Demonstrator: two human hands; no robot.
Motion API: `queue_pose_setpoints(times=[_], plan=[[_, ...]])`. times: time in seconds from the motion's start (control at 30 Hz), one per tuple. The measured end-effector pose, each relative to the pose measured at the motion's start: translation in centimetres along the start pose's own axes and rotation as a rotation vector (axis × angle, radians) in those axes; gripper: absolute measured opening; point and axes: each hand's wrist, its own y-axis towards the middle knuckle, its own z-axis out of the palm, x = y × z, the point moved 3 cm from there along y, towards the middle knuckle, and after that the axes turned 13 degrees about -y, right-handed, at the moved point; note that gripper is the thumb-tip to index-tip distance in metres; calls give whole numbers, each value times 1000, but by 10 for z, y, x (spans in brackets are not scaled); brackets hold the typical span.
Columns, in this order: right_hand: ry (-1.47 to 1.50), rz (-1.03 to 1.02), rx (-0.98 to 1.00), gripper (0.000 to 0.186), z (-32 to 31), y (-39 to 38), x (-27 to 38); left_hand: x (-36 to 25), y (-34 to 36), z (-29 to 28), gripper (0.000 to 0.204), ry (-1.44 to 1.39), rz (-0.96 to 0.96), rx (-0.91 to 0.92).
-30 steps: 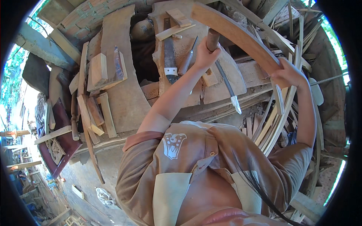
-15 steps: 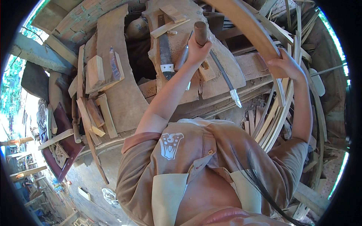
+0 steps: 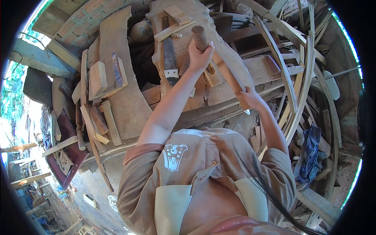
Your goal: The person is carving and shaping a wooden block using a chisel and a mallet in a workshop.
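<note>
My left hand [image 3: 200,58] is closed around a round wooden handle [image 3: 199,36], whose blunt top sticks up above the fist. My right hand [image 3: 251,98] grips the near end of a long wooden slat [image 3: 230,75]. This slat slants away across a rough wooden slab [image 3: 203,24], its far end close to my left hand. Left of my left forearm lies a dark flat blade [image 3: 169,51] with a white band. A small notched wood block [image 3: 212,76] rests between the two hands. Just past the slat's near end shows a silvery tip [image 3: 247,112].
Wood offcuts [image 3: 99,80] sit on another plank at left, across a dark gap [image 3: 143,62]. Long curved strips [image 3: 299,105] are piled at right, near a blue cloth [image 3: 309,152]. A dark red panel [image 3: 70,150] leans at far left.
My right hand has brought the slat down and leftward from the upper right to over the slab. My left hand has shifted slightly left and nearer, still holding the handle.
</note>
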Motion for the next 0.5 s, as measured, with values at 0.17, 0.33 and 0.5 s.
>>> queue_pose_setpoints(times=[0.17, 0.33, 0.5], plan=[[-230, -3, 93, 46, 15, -3, 12, 0, -3, -9, 10, -38, -52, -21], [-184, -15, 32, 44, 30, 6, -9, -12, -10, -17, 10, -109, -48, -58], [-131, -32, 91, 43, 31, 11, -12, -17, -14, -28, 10, -134, 22, -88]])
